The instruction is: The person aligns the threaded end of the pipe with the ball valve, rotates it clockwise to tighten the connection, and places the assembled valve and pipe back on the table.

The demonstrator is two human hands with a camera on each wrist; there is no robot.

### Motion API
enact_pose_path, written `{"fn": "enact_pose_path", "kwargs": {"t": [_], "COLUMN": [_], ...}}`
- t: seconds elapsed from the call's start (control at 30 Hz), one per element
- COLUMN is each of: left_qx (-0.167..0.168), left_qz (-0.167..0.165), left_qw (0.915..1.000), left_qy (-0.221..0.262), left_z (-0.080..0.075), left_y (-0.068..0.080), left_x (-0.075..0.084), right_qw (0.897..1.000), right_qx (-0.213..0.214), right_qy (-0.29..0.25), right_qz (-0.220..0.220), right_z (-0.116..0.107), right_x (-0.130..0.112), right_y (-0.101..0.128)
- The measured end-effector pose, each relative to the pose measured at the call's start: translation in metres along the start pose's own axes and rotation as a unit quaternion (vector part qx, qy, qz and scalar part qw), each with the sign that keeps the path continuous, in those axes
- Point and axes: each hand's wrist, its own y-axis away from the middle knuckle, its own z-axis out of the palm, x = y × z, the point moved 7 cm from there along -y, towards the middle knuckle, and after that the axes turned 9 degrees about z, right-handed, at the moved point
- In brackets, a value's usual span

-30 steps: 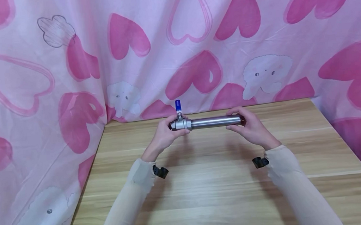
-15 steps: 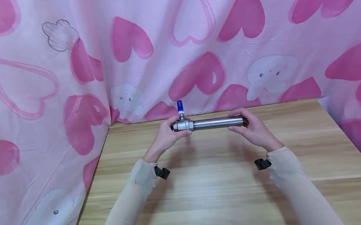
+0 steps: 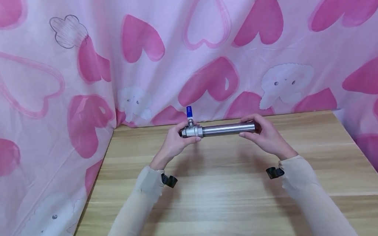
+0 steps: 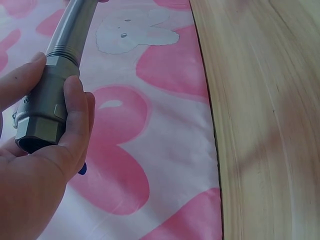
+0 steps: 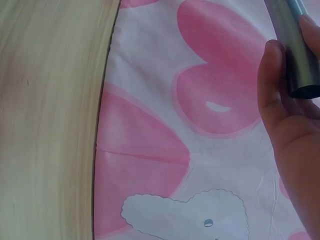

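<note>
A steel ball valve [image 3: 191, 132] with a blue lever handle [image 3: 189, 112] joins the left end of a steel pipe [image 3: 228, 129]. Both are held level in the air above the table. My left hand [image 3: 173, 141] grips the valve body between thumb and fingers; the lever points up and away. In the left wrist view, threads show where the pipe [image 4: 75, 30] meets the valve [image 4: 45, 105], and the valve's near end is an open hole. My right hand [image 3: 266, 135] holds the pipe's free end between thumb and fingers, also seen in the right wrist view on the pipe [image 5: 297, 55].
Below the hands lies a wood-grain table [image 3: 215, 197]. A pink curtain [image 3: 158, 72] with hearts hangs along its back and both sides. Each sleeve cuff carries a small black wrist camera [image 3: 169, 180].
The head view has shifted slightly, so the curtain and table sit differently in the picture. Both hands keep their hold on the valve and pipe, with no clear movement between them.
</note>
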Motion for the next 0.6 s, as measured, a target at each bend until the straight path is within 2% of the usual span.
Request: {"fn": "enact_pose_path", "kwargs": {"t": [0.37,0.6], "left_qx": [-0.006,-0.002], "left_qz": [0.005,0.008], "left_qw": [1.0,1.0], "left_qy": [-0.006,0.0], "left_z": [0.0041,0.0048], "left_y": [-0.0021,-0.0035], "left_x": [0.0026,0.0052], "right_qw": [1.0,0.999], "right_qx": [0.01,0.019], "right_qy": [0.007,0.033], "right_qz": [-0.005,-0.01], "right_z": [-0.0044,-0.0076], "right_x": [0.0052,0.005], "right_y": [0.0016,-0.0013]}}
